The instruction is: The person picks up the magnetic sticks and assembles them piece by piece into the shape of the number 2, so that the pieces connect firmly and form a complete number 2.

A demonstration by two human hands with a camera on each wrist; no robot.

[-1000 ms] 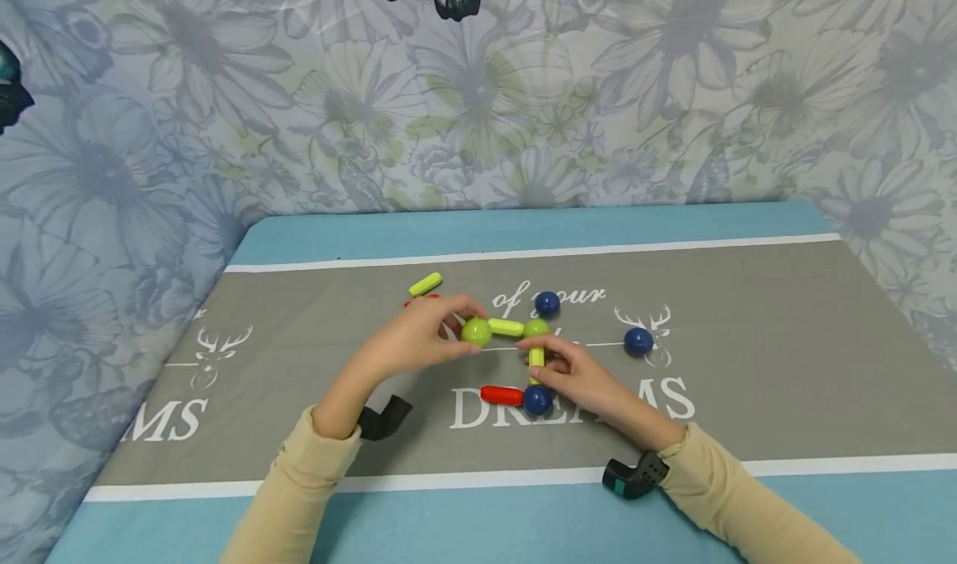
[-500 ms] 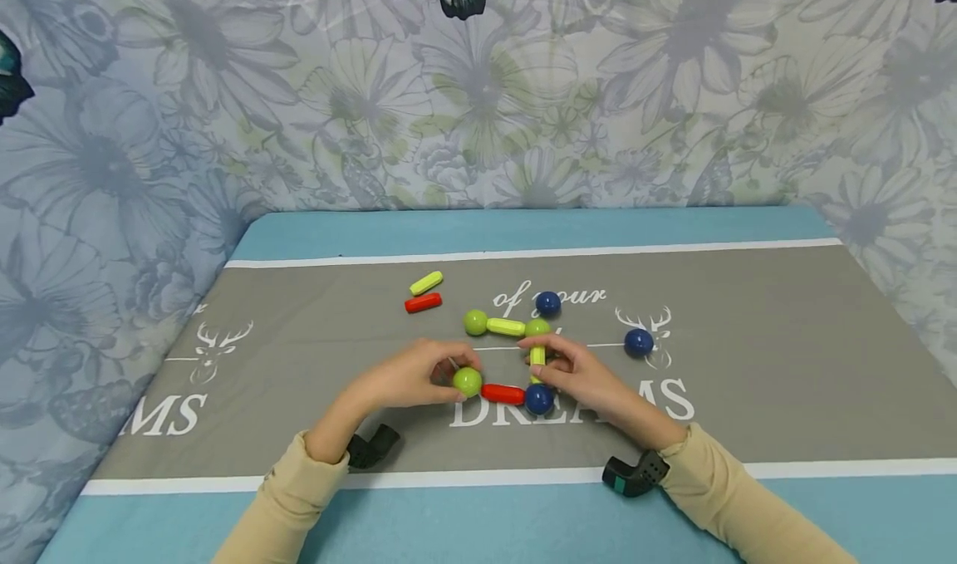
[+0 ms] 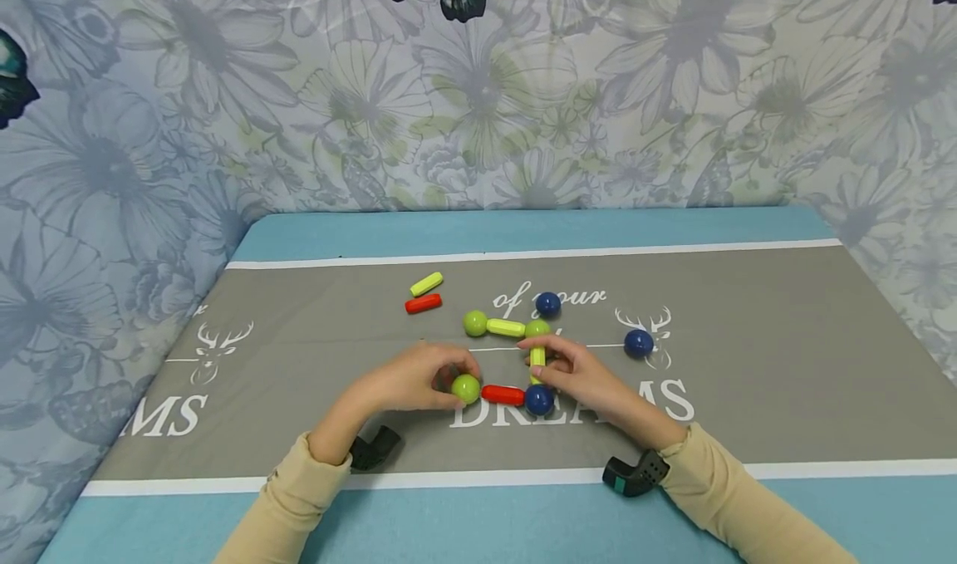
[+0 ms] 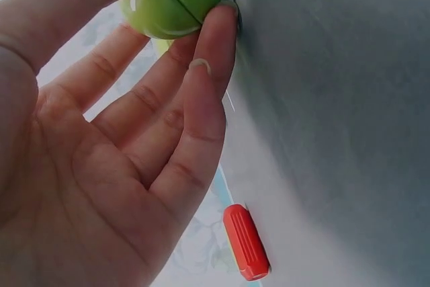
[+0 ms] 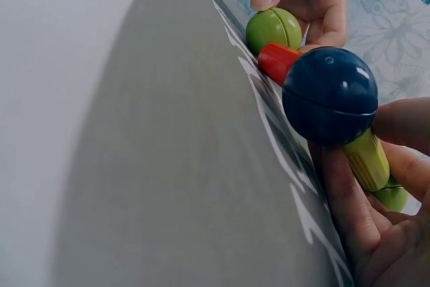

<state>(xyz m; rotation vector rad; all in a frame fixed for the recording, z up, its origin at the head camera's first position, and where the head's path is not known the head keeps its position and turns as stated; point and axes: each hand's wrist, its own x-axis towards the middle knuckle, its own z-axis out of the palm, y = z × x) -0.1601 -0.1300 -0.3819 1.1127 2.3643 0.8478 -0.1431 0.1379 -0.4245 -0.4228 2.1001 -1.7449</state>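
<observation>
My left hand pinches a shiny green ball between thumb and fingers, at the left end of a red stick. That stick's right end meets a dark blue ball. My right hand pinches a ribbed yellow-green stick running from the blue ball back to a green ball. From there another yellow-green stick leads left to a further green ball. In the right wrist view, the held green ball sits close against the red stick's end.
Behind the left hand lie a loose yellow-green stick and a loose red stick. Two loose blue balls rest on the grey printed runner: one blue ball behind the joined pieces, another blue ball to the right.
My left hand has brought its green ball toward the front edge, to the red stick's left end, uncovering the rear green ball and loose red stick. The right hand stays in place.
</observation>
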